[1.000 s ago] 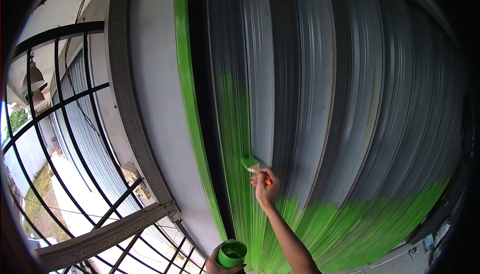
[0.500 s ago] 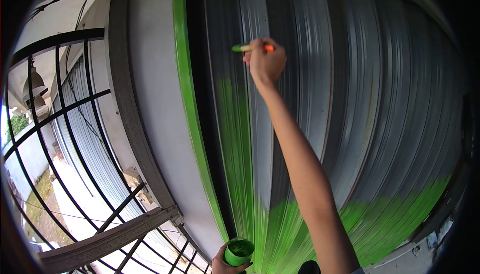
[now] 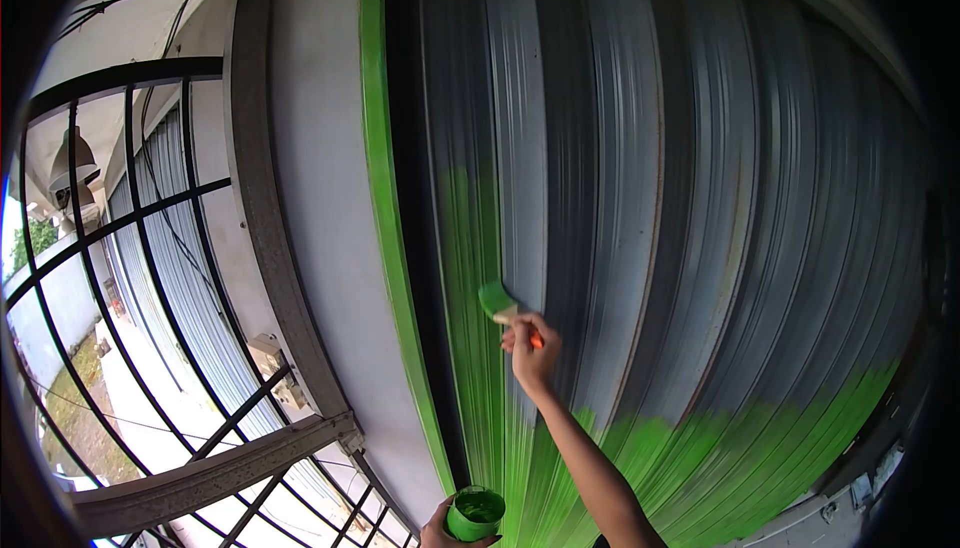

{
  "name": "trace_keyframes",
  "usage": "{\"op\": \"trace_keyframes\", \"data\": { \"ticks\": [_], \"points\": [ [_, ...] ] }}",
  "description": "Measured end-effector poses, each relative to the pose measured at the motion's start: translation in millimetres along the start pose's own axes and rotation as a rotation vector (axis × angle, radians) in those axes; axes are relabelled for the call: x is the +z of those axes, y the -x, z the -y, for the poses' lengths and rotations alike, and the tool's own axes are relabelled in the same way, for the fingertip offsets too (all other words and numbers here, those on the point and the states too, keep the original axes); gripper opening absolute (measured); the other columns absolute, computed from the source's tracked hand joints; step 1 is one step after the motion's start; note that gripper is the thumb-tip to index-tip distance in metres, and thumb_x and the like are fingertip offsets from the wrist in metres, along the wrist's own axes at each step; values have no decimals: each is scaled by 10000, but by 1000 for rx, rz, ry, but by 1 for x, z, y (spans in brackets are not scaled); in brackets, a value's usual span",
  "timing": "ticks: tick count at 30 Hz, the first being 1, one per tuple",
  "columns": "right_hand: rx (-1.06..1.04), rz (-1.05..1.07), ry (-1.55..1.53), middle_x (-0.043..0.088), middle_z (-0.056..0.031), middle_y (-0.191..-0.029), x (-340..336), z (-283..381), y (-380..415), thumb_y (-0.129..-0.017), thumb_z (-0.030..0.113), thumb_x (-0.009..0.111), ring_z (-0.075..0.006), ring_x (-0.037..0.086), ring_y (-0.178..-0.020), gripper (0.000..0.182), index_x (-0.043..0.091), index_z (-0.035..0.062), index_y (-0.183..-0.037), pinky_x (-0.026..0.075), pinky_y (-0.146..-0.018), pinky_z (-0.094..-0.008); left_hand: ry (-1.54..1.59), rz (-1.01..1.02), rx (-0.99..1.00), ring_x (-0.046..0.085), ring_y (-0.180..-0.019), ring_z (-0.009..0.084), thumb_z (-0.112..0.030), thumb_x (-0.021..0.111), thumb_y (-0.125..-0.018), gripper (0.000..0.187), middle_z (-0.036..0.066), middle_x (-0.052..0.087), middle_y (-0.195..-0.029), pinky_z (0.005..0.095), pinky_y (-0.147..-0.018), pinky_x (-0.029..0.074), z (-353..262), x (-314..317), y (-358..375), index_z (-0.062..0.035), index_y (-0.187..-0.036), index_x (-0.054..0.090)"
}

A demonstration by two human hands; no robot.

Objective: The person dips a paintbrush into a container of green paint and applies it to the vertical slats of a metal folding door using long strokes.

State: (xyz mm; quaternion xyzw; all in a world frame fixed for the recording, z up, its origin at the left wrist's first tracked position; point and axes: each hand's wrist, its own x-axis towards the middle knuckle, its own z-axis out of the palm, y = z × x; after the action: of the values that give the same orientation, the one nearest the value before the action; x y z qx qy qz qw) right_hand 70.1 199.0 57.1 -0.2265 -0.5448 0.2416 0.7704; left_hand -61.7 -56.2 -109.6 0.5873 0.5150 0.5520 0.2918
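My right hand is closed around the orange handle of a paintbrush. Green paint covers its bristles, which lie over the edge of a green-painted strip on the corrugated metal sheet. The strip's upper end fades into bare grey metal. Low in the view, my left hand grips a small paint container, tilted so that the green paint inside shows. Wet-looking green also covers the sheet's lower part, with an uneven upper border.
A green upright frame bar runs along the sheet's left edge, beside a white panel. Farther left stands a black barred grille in a grey frame, with a yard behind it. Pipes or fittings sit at lower right.
My right hand has moved down the sheet with the paintbrush, from bare grey metal to the green strip. The left hand still holds the paint container, and the view has shifted slightly.
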Motion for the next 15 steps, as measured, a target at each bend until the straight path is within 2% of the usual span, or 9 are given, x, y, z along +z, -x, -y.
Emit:
{"op": "trace_keyframes", "data": {
  "ticks": [2,4,5,7,10,12,14,15],
  "points": [
    [41,19,92,601,-59,-585,-10,-9,20,-930,52,496,-84,573,-486,188,613,-9,-796,475,-440,-237,-20,-3,-17,624,-1050,250,-235,906,-542,905,162,641,-1141,382,-904,520,-5,-1,0,0,-1307,482],
    [180,62,117,606,-62,-582,-11,-2,21,-928,63,501,-89,569,-471,201,617,-11,-780,468,-432,-238,-44,-20,-41,629,-1041,251,-246,903,-539,910,165,645,-1132,383,-900,523,-14,-3,2,2,-1306,481],
    [249,83,127,608,-63,-581,-10,4,16,-927,68,504,-91,567,-464,208,618,-11,-772,465,-428,-239,-42,-18,-31,631,-1038,251,-250,900,-542,906,166,646,-1130,384,-898,525,-13,-4,0,1,-1306,481],
    [260,99,189,642,-55,-602,2,13,-18,-906,120,553,-120,622,-489,193,658,20,-779,509,-471,-250,-39,-6,-21,634,-1032,251,-259,893,-548,899,170,647,-1128,385,-895,528,-11,-7,0,0,-1305,483],
    [116,52,212,667,-72,-593,36,54,-86,-872,170,578,-160,633,-454,199,674,34,-763,494,-443,-272,-43,-29,20,637,-1028,244,-253,885,-555,886,175,650,-1121,382,-891,532,-18,-7,0,-9,-1306,484],
    [-11,4,118,668,-65,-609,53,100,-114,-867,127,576,-143,629,-475,180,672,16,-763,502,-462,-263,-55,-27,-1,638,-1026,243,-249,884,-556,886,176,650,-1120,379,-891,532,-20,-8,2,-11,-1308,482],
    [-225,-6,-192,663,-55,-620,66,124,-130,-872,77,565,-120,621,-499,171,664,-2,-757,502,-482,-242,-63,-17,-45,638,-1024,242,-244,883,-558,885,176,650,-1118,376,-892,531,-23,-8,1,-11,-1310,478],
    [-235,-13,-226,657,-51,-619,70,125,-130,-876,63,558,-113,619,-509,170,662,-3,-760,500,-487,-234,-72,-20,-41,638,-1022,241,-244,884,-558,886,173,650,-1116,373,-889,531,-22,-7,0,-11,-1310,477]
  ]
}}
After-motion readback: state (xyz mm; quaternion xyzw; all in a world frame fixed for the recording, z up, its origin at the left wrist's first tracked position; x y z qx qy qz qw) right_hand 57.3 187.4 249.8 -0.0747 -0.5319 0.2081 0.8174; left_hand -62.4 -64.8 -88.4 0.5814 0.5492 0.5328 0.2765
